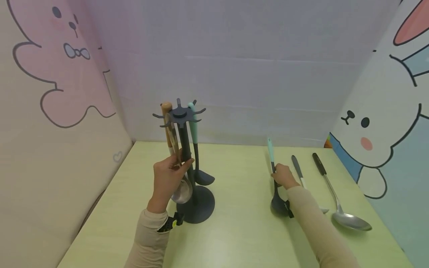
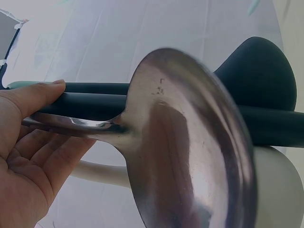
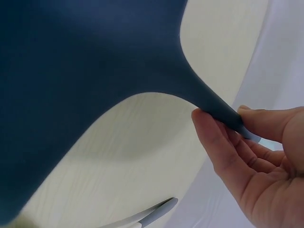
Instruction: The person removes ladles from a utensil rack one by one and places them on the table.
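Observation:
A dark utensil rack (image 1: pixel 204 204) with a round base and a crown of hooks stands upright on the table. My left hand (image 1: pixel 167 180) grips its pole, with the metal shank of a hanging steel ladle (image 2: pixel 175 142) also within the grasp. Beside the ladle hang a mint-handled black utensil (image 1: pixel 203 178) and a wooden-handled utensil (image 1: pixel 166 108) with a pale head. Over to the right, my right hand (image 1: pixel 283 176) pinches the shank of another dark, mint-handled utensil (image 3: pixel 95 61) with a broad head. Its handle end points away from me.
Right of my right hand lies a grey-handled utensil (image 1: pixel 296 165), partly hidden by the forearm. Farther right is a large metal spoon (image 1: pixel 352 221) with a dark handle. A pale wall (image 1: pixel 234 93) bounds the table's (image 1: pixel 234 230) back edge, and printed side walls flank it.

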`<control>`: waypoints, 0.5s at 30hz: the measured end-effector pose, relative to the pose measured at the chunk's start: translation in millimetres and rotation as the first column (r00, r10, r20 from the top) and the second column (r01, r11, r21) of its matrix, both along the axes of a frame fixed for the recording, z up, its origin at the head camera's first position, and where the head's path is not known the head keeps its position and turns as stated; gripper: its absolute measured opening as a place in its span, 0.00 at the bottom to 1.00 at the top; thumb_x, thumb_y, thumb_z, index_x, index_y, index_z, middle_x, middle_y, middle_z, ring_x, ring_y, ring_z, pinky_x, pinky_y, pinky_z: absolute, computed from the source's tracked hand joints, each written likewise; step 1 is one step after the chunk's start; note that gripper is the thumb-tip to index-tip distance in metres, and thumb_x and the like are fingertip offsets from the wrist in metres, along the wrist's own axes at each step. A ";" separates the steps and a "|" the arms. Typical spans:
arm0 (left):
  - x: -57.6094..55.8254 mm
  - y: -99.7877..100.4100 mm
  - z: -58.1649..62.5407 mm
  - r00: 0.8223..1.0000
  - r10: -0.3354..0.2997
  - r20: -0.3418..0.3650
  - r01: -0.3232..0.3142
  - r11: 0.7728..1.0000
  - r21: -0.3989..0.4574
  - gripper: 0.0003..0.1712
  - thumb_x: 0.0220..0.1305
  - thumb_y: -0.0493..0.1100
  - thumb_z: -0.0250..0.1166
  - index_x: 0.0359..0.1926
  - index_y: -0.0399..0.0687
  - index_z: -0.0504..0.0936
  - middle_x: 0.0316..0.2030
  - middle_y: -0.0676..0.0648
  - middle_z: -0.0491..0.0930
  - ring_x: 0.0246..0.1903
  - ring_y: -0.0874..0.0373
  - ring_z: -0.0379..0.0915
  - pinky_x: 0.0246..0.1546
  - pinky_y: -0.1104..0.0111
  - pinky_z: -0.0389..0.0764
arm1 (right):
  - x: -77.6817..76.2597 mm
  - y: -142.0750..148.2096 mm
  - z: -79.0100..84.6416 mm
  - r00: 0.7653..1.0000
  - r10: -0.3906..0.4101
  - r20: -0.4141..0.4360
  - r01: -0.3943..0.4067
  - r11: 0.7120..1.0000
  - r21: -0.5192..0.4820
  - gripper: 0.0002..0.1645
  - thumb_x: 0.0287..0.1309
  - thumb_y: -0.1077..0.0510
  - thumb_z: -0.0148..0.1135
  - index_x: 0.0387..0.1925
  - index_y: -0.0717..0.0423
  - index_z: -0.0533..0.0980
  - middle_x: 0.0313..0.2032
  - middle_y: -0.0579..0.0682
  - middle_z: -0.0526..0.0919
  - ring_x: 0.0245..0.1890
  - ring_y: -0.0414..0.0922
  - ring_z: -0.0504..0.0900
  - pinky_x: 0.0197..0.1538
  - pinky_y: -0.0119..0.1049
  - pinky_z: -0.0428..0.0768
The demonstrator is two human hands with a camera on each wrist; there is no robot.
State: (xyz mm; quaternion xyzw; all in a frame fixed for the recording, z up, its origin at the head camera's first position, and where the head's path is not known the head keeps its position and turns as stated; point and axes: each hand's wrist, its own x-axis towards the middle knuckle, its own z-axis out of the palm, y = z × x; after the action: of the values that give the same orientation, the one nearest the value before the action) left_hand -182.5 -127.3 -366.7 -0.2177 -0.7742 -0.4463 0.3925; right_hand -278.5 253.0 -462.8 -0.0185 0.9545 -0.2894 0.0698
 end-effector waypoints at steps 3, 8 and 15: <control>0.6 0.1 -0.7 1.000 0.004 0.011 -0.004 1.000 -0.002 0.16 0.49 0.28 0.76 0.41 0.29 0.86 0.30 0.39 0.87 0.29 0.46 0.85 0.29 0.77 0.82 | -0.7 -2.2 -1.7 1.000 -0.006 0.029 0.006 1.000 -0.007 0.06 0.64 0.71 0.54 0.36 0.76 0.68 0.31 0.68 0.78 0.26 0.56 0.83 0.27 0.38 0.84; 0.1 0.5 -3.6 1.000 0.010 0.009 -0.010 1.000 0.001 0.15 0.49 0.28 0.76 0.40 0.29 0.86 0.30 0.39 0.87 0.29 0.46 0.86 0.28 0.76 0.82 | -3.4 -2.1 -7.5 0.997 -0.006 0.082 0.006 1.000 -0.003 0.04 0.65 0.72 0.51 0.35 0.75 0.67 0.29 0.66 0.77 0.26 0.55 0.83 0.27 0.38 0.85; -0.4 1.1 -4.0 1.000 0.015 0.006 -0.015 1.000 0.009 0.15 0.49 0.27 0.76 0.40 0.29 0.86 0.29 0.40 0.86 0.28 0.47 0.85 0.28 0.79 0.80 | -6.8 -3.3 -2.4 0.996 0.005 0.093 -0.008 1.000 0.023 0.04 0.62 0.74 0.50 0.36 0.77 0.67 0.30 0.67 0.76 0.24 0.54 0.82 0.26 0.37 0.84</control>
State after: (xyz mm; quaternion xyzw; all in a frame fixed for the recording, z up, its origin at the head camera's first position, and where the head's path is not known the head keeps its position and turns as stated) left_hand -182.9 -126.2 -370.7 -0.2088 -0.7748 -0.4475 0.3947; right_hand -285.3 249.7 -465.3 -0.0074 0.9535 -0.2784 0.1151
